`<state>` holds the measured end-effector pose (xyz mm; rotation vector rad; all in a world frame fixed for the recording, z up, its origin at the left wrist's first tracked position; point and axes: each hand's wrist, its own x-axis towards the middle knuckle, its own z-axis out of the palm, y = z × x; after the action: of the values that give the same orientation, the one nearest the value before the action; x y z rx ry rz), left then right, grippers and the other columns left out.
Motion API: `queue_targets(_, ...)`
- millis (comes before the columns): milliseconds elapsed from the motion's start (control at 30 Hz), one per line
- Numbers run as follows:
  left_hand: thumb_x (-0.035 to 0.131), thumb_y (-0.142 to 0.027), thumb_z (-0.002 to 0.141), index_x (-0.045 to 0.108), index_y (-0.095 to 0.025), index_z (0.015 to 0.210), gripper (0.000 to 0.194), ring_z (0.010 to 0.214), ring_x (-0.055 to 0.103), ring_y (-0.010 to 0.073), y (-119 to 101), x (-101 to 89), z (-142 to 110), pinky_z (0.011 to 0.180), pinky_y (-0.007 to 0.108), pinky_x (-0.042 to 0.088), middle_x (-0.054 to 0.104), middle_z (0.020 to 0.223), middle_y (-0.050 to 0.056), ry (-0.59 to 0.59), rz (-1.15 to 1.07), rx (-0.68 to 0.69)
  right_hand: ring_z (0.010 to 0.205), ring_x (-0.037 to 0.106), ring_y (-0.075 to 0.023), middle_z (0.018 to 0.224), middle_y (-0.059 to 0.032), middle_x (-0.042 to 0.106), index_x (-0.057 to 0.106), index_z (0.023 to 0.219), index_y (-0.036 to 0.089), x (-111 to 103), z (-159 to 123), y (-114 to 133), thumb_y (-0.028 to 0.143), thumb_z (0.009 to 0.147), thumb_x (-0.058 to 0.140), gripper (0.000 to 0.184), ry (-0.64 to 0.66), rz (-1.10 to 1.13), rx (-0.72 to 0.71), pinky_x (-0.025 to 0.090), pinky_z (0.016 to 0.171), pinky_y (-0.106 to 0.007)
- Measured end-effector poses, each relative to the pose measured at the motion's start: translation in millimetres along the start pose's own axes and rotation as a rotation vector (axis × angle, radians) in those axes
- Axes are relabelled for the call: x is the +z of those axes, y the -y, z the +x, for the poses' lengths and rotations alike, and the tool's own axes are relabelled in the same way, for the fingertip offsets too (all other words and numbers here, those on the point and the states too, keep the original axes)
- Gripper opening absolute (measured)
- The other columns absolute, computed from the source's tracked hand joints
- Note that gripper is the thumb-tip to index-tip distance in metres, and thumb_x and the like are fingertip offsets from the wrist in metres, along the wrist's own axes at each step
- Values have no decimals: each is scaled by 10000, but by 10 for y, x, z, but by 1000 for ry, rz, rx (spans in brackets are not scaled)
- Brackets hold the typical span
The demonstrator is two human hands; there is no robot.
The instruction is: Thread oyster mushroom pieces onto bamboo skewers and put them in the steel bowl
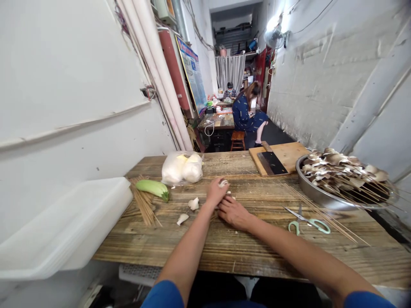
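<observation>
At the middle of the wooden table, my left hand [215, 192] is closed round a pale mushroom piece [224, 183]. My right hand [235, 214] lies low on the boards just beside it, palm down with its fingers stretched out. Small white mushroom scraps [231, 197] show near its fingertips; what is under the palm is hidden. Two loose mushroom pieces, one [193, 204] higher and one [183, 219] nearer me, rest left of my hands. Green-handled scissors [308, 221] lie spread to the right, with thin bamboo skewers [324, 214] beside them.
A steel basin [316, 194] holds skewered mushrooms [343, 171]. Behind are a cutting board [290, 152] with a cleaver [272, 163] and a filled plastic bag [182, 168]. Left are a green squash [152, 188] on skewers [143, 205] and a white bin [64, 226]. People [245, 111] sit farther back.
</observation>
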<state>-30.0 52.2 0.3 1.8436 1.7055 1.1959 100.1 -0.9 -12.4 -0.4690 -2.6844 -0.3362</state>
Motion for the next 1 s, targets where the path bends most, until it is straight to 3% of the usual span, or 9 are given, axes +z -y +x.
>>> queue_targets(133, 615, -296, 703, 612, -165, 1060, 380, 1017, 550, 213, -330, 388, 42, 922, 339, 387, 630, 1085, 94, 119, 69, 148, 1040, 477, -211, 1019, -103, 613, 622, 1000, 151, -112, -384, -113, 186, 890, 440, 215, 1, 3, 83, 348, 941, -409)
queue_targets(233, 622, -366, 706, 576, -173, 1131, 470, 1088, 513, 227, -483, 461, 42, 957, 352, 357, 596, 1158, 102, 174, 76, 232, 1115, 448, -230, 1136, -115, 578, 618, 1025, 168, -190, -627, -123, 201, 892, 436, 228, -24, 21, 179, 391, 912, -404)
queue_targets(300, 572, -355, 753, 544, -185, 1172, 453, 1117, 493, 209, -494, 320, 12, 981, 337, 331, 572, 1197, 89, 171, 70, 309, 1130, 448, -237, 1194, -109, 553, 621, 1027, 194, -220, -745, -125, 196, 893, 419, 242, -52, 18, 284, 424, 874, -401)
queue_targets(367, 515, -341, 795, 533, -210, 1182, 410, 1135, 474, 206, -394, 24, -69, 989, 337, 311, 561, 1205, 81, 129, 126, 316, 1117, 465, -238, 1202, -106, 548, 628, 1020, 208, -227, -821, -145, 202, 891, 410, 253, -89, 12, 391, 439, 860, -403)
queue_targets(500, 566, -421, 737, 521, -172, 1192, 520, 1096, 480, 300, 60, -746, -409, 941, 402, 322, 547, 1165, 162, 15, 522, -18, 1065, 500, -247, 1163, -118, 562, 653, 973, 193, -201, -871, -252, 248, 879, 423, 255, -160, -7, 616, 438, 872, -414)
queue_targets(600, 556, -457, 728, 491, -126, 1212, 589, 1041, 506, 323, 375, -1121, -705, 898, 416, 338, 573, 1089, 189, 48, 717, -197, 1042, 509, -248, 1137, -128, 572, 659, 955, 171, -197, -851, -338, 260, 874, 420, 268, -212, 9, 708, 438, 869, -416)
queue_targets(767, 591, -329, 716, 491, -129, 1195, 529, 1010, 546, 290, 553, -1181, -926, 857, 345, 371, 605, 1054, 175, 126, 693, -251, 1062, 492, -241, 1146, -121, 568, 650, 967, 171, -250, -801, -348, 263, 867, 427, 261, -279, 39, 680, 417, 907, -421)
queue_targets(900, 536, -151, 715, 525, -160, 1143, 428, 959, 572, 248, 470, -1098, -866, 817, 318, 388, 631, 1007, 134, 112, 567, -248, 1069, 496, -235, 1145, -118, 573, 644, 974, 172, -276, -818, -311, 246, 861, 442, 243, -322, 51, 630, 413, 918, -425)
queue_targets(1000, 505, -131, 722, 530, -166, 1138, 419, 906, 582, 228, 321, -1026, -820, 788, 304, 397, 639, 952, 116, 143, 543, -217, 1045, 517, -229, 1116, -119, 587, 644, 973, 164, -274, -853, -319, 228, 857, 447, 238, -354, 61, 620, 434, 896, -411)
